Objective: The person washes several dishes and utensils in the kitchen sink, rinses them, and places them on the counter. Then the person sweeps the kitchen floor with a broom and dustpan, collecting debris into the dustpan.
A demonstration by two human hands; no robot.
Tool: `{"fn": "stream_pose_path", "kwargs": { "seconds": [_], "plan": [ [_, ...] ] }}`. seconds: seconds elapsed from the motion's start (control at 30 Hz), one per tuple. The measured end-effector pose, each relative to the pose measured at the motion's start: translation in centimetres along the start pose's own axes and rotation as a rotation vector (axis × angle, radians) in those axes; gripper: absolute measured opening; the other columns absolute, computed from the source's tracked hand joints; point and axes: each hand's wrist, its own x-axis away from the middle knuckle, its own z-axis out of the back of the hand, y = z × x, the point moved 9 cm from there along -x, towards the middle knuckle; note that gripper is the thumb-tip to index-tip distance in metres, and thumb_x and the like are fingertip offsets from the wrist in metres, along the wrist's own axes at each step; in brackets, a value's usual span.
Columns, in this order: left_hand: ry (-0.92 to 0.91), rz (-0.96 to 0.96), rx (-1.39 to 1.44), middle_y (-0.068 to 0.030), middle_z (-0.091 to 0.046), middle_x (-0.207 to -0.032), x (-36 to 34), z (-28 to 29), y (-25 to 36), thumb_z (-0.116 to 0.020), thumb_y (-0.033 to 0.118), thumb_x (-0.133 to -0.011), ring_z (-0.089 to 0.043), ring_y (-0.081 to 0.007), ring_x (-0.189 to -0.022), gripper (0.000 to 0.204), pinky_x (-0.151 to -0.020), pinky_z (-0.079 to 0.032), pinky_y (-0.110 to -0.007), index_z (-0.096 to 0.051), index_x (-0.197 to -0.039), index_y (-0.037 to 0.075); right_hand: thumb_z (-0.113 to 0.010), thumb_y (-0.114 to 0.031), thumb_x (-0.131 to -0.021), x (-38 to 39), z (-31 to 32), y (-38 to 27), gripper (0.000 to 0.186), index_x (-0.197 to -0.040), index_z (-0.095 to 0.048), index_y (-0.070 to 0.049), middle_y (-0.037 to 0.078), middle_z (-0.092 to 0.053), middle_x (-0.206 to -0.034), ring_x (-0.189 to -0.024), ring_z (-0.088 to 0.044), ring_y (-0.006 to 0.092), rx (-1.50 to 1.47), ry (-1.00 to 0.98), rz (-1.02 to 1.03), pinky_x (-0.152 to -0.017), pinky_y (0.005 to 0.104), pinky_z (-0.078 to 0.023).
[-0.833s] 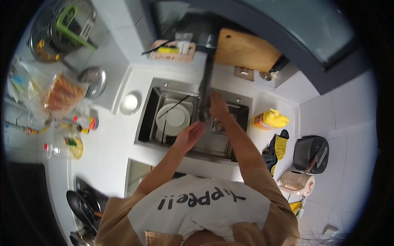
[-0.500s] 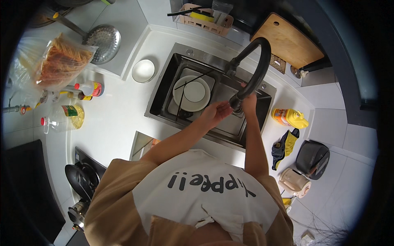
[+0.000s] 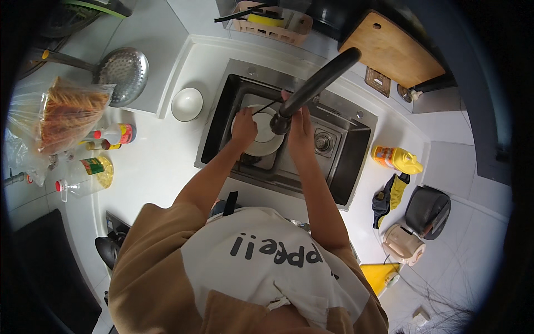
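Observation:
Inside the dark sink (image 3: 356, 167), a white plate (image 3: 266, 147) with a smaller white bowl (image 3: 266, 125) on it sits in the left part. My left hand (image 3: 243, 131) is over the left side of these dishes, its fingers curled around a dark chopstick (image 3: 268, 106) that pokes out toward the faucet. My right hand (image 3: 301, 127) wraps the black faucet spout (image 3: 285, 118) from the right, with fingertips showing on its far side. The spout head hangs over the plate's right edge. No water stream is visible.
A white bowl (image 3: 187, 104) stands left of the sink. Further left are an oil bottle (image 3: 94, 172), a bagged food package (image 3: 72, 111) and a skimmer (image 3: 123, 75). A yellow bottle (image 3: 396, 159) and gloves (image 3: 391, 199) lie on the right; a cutting board (image 3: 392, 47) leans behind.
My right hand has swung the faucet spout leftward over the dishes. My left hand has left the spout and moved left to the chopstick above the plate.

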Motion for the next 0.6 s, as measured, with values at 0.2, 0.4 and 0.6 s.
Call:
{"fn": "stream_pose_path", "kwargs": {
  "seconds": [0.2,0.4,0.6],
  "plan": [
    [-0.454,0.238,-0.051,-0.0213,-0.063,-0.118,-0.7,-7.4,-5.5,-0.053,0.024,-0.099,-0.063,-0.0376,-0.106,0.044,-0.089,-0.053,-0.051,-0.046,-0.137,0.002,-0.041,-0.019,-0.105,3.1,4.8,5.7,0.032,-0.127,-0.059,-0.002,0.008,-0.060,-0.118,-0.109,-0.056,0.0178,0.165,0.282,-0.044,-0.099,0.0301,-0.040],
    [-0.473,0.327,0.103,-0.0253,-0.060,-0.117,1.6,-8.7,-7.3,-0.051,0.016,-0.100,-0.062,-0.0420,-0.104,0.039,-0.087,-0.054,-0.051,-0.046,-0.135,0.001,-0.044,-0.021,-0.103,9.5,6.1,17.1,0.030,-0.123,-0.061,-0.006,0.004,-0.067,-0.107,-0.102,-0.062,0.0146,0.079,0.192,-0.655,-0.088,0.0329,-0.048],
    [-0.269,0.367,0.112,-0.0264,-0.060,-0.116,4.2,-2.9,-5.0,-0.046,0.010,-0.100,-0.063,-0.0436,-0.100,0.041,-0.082,-0.054,-0.048,-0.042,-0.139,0.001,-0.049,-0.029,-0.102,11.5,2.5,21.2,0.033,-0.122,-0.061,-0.006,0.006,-0.068,-0.105,-0.096,-0.063,0.0158,-0.130,0.028,-0.849,-0.084,0.0342,-0.050]
  ]
}}
